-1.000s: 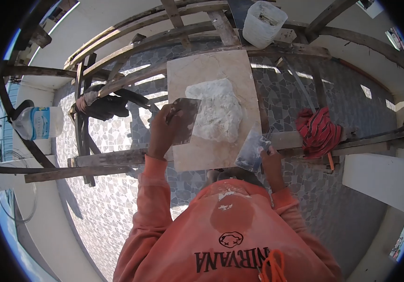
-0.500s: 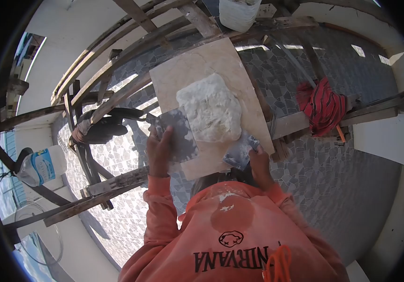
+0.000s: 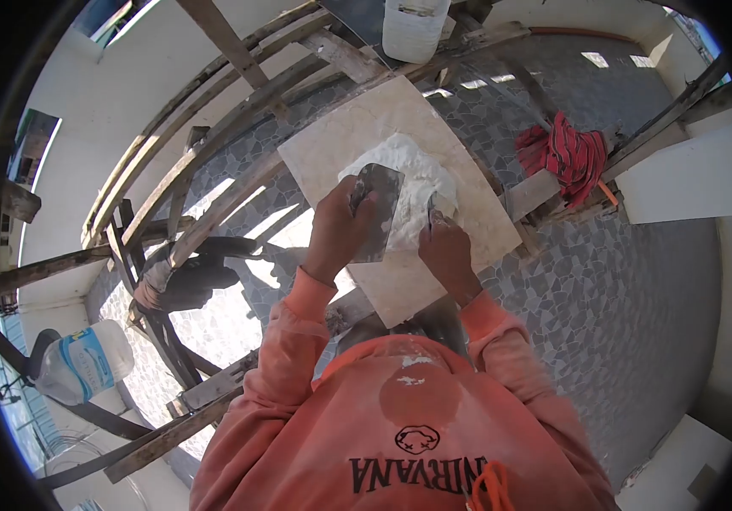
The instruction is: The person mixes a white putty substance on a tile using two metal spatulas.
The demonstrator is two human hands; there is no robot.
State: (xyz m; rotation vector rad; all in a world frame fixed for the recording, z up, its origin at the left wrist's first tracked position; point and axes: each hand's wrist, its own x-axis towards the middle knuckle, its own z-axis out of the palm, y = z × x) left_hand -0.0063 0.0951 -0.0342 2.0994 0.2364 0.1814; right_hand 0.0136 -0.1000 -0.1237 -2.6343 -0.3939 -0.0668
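Observation:
A mound of white paste (image 3: pixel 421 175) lies on a square beige tile board (image 3: pixel 323 140) in front of me. My left hand (image 3: pixel 340 223) grips a wide, flat metal blade (image 3: pixel 383 217), which stands over the left side of the paste. With my right hand (image 3: pixel 448 255) I hold a smaller putty knife (image 3: pixel 441 207) by its handle, its blade at the paste's lower right edge. Only a narrow part of the smaller blade shows.
Wooden scaffold beams (image 3: pixel 213 140) surround the board. A red striped cloth (image 3: pixel 572 157) hangs over a beam at the right. Dark gloves or cloth (image 3: pixel 185 281) and a plastic jug (image 3: pixel 85 362) are at the left; a white bucket (image 3: pixel 414 30) stands beyond the board.
Both hands have moved forward and inward to the paste with their tools. The wide blade now covers part of the paste, and the small knife has turned edge-on. The view has shifted.

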